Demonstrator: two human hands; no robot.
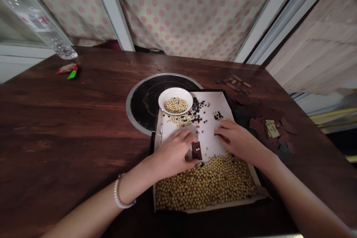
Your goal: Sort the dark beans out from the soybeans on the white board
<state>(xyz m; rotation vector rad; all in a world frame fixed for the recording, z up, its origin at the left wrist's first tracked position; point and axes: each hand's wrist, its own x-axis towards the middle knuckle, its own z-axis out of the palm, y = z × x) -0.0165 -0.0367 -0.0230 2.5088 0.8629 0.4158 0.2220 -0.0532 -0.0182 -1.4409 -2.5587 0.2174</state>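
A shallow cardboard tray [223,98] lies on the dark wooden table. Its near half is heaped with yellow beans [206,186]; its far half has scattered yellow and dark beans [196,109]. A white bowl [175,95] with yellow beans stands at the tray's far left corner. My left hand [173,152] rests in the tray at the edge of the heap, fingers curled and pinched by a small dark card [196,150]. My right hand [237,139] lies just right of it, fingers bent down onto the tray floor.
A round black hob plate [145,102] with a metal rim is set into the table under the bowl. Torn brown card pieces [267,126] lie to the right. A clear plastic bottle [36,18] and a candy wrapper [68,70] sit far left.
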